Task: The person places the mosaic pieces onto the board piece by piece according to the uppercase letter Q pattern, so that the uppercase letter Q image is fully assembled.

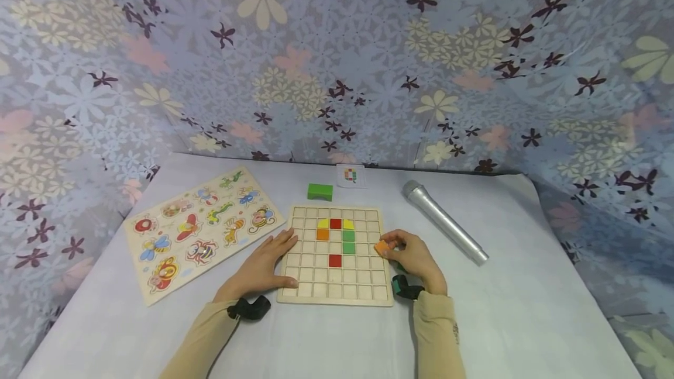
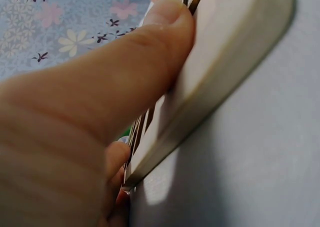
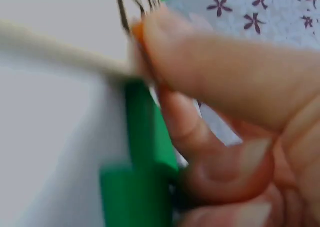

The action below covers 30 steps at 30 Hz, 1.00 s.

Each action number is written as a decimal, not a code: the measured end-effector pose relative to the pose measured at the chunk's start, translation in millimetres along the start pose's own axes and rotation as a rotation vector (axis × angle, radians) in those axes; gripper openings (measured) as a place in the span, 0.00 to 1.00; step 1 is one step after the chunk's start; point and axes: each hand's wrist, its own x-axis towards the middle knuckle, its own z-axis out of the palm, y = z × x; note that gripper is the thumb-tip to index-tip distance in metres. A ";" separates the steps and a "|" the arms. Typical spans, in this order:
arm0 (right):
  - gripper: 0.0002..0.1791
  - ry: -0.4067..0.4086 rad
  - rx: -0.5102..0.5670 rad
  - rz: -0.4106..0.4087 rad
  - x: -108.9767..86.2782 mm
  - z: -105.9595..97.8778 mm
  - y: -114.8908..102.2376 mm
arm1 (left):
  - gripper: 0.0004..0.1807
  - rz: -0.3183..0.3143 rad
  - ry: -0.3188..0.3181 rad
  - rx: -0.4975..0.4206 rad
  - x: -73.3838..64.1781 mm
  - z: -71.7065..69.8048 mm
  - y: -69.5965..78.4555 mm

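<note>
A wooden grid board lies flat on the cloth, with yellow, red, orange and green tiles in some cells. My left hand rests along its left edge, fingers spread and thumb lying over the near-left part. At the right edge my right hand pinches an orange block between thumb and fingertips, just over the rim. The orange block is mostly covered by the thumb in the right wrist view. Green blocks lie beneath that hand, next to the board; the head view mostly hides them.
An insect picture puzzle board lies to the left. Behind the grid stand a green arch block and a small pattern card. A silver microphone lies at the right. Flowered cloth walls enclose the table.
</note>
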 end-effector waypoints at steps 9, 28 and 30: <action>0.10 0.168 0.103 0.073 9.0 20.3 -29.4 | 0.55 -0.004 -0.011 0.002 1.6 2.0 -0.2; 0.05 0.126 -0.231 -0.218 8.3 96.5 -78.2 | 0.54 -0.006 -0.004 0.011 1.1 0.4 0.3; 0.04 0.104 -0.238 -0.194 8.7 97.7 -79.0 | 0.54 -0.007 -0.008 0.007 0.6 -0.4 0.5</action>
